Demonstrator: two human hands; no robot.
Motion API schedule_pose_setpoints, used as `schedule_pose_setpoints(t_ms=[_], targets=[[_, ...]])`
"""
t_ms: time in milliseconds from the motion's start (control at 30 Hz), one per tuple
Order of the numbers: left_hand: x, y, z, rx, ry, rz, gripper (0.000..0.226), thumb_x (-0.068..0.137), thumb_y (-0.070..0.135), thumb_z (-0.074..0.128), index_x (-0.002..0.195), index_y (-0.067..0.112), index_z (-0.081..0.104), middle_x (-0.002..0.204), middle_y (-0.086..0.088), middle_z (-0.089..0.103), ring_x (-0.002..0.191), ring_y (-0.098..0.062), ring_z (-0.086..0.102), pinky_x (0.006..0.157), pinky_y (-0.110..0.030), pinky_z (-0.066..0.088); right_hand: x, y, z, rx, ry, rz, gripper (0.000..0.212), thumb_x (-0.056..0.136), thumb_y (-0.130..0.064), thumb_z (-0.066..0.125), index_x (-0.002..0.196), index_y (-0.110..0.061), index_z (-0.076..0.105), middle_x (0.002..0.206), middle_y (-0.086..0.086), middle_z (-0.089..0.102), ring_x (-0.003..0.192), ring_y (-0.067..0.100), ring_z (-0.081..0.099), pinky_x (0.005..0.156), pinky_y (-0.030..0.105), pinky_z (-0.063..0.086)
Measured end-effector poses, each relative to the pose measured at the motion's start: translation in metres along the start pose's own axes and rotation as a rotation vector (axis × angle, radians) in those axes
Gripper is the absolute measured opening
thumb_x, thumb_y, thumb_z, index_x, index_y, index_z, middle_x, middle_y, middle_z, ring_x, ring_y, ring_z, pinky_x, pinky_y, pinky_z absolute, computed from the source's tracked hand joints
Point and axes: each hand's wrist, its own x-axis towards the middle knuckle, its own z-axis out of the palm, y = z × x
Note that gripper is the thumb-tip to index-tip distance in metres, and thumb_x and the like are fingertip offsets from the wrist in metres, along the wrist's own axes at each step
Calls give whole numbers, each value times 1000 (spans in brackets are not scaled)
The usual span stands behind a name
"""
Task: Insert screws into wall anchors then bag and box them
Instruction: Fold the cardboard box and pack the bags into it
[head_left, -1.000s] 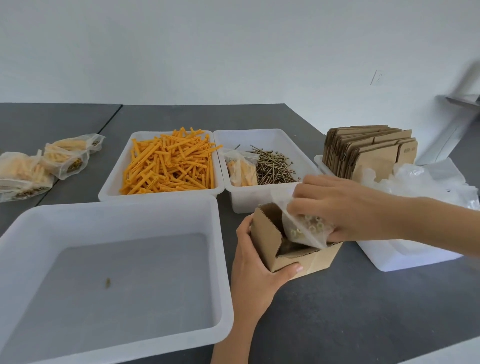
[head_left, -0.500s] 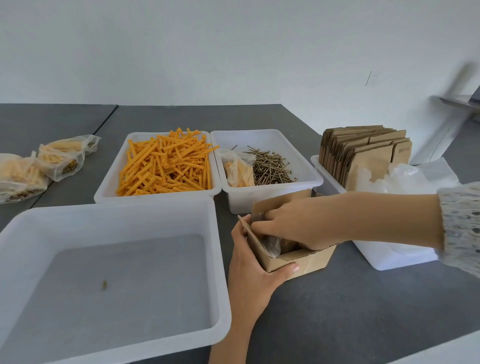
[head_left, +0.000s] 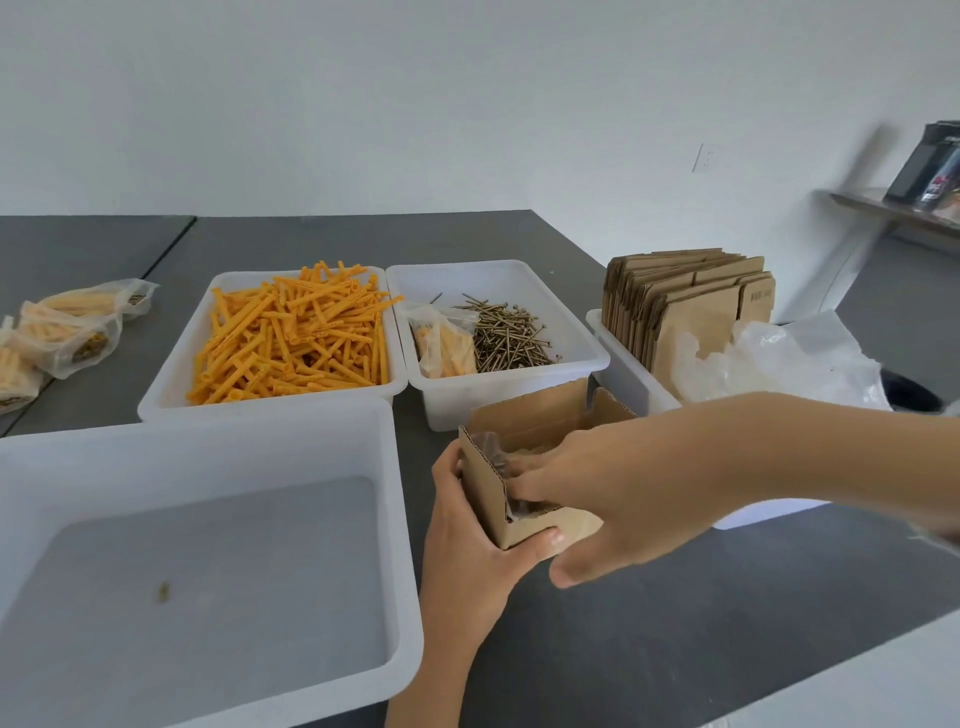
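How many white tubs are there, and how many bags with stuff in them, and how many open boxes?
White tubs: 4, holding orange anchors, screws, flat cardboard, and one near-empty tub.
Filled bags in plain sight: 4, three at the table's left and one in the screw tub.
Open boxes: 1.
Total: 9.

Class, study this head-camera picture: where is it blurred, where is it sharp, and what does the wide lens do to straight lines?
Head view: the shelf at the far right is smeared by motion blur, and the sleeve edge is soft; the orange wall anchors and the screws stay crisp; lighting is soft and even, with no hard shadows; the near empty bin's rim bows from lens distortion.
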Motion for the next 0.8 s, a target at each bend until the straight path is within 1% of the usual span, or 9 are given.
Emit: schedule_pose_setpoints(t_ms=[133,200,267,333,433,533,600,700,800], targets=[[2,-3,1,24,8,-28,106,43,74,74,121,76,3,136,19,49,114,-2,55,82,-5,46,9,-1,9,-10,58,-13,48,90,-58,56,124,-23,52,108,-6,60,93,14,58,83,33,53],[1,-3,2,15,9,-33,110,43,74,78,122,76,1,138,20,48,115,0,53,78,-1,43,13,-1,15,-36,99,-1,39,92,-54,55,113,-21,51,100,-5,60,86,15,58,76,31,53],[-1,-1,2,-10,-1,-30,116,46,68,86,125,76,2,142,21,45,124,-2,50,91,-11,46,14,0,24,-21,161,3,29,96,-45,52,108,-19,49,102,-2,60,88,18,59,76,32,52],[-3,3,3,2,-11,-31,116,51,65,87,125,78,-2,149,20,39,134,-7,45,105,-29,46,11,2,34,1,244,2,30,99,-37,50,123,-20,48,121,-1,57,105,20,58,90,37,52],[-3,4,6,81,-16,-13,116,62,52,87,134,68,-4,157,18,29,141,-8,36,109,-26,36,3,2,50,-25,459,-4,45,100,-32,50,142,-26,35,145,-7,40,126,16,46,104,34,44],[-2,3,9,161,-7,-2,122,67,46,87,146,56,-5,159,17,25,142,-8,36,113,-33,41,-14,4,63,-13,613,-5,51,102,-36,46,148,-33,25,158,-9,24,141,12,29,117,29,28],[0,1,12,187,0,-32,122,69,45,87,155,45,0,158,16,31,140,-9,39,110,-40,45,-28,9,72,8,691,17,49,101,-38,45,147,-37,28,158,-14,23,143,7,24,116,25,23],[7,-2,21,255,59,-93,103,78,43,80,157,31,16,147,7,48,134,-15,48,105,-42,48,-52,19,79,38,769,67,38,97,-37,46,136,-37,46,146,-19,37,133,2,34,107,19,33],[14,-2,32,414,151,-136,91,82,51,72,156,24,26,143,3,53,133,-18,48,108,-41,45,-73,40,73,49,845,150,33,93,-36,46,123,-33,58,136,-15,49,122,0,42,98,15,34]])
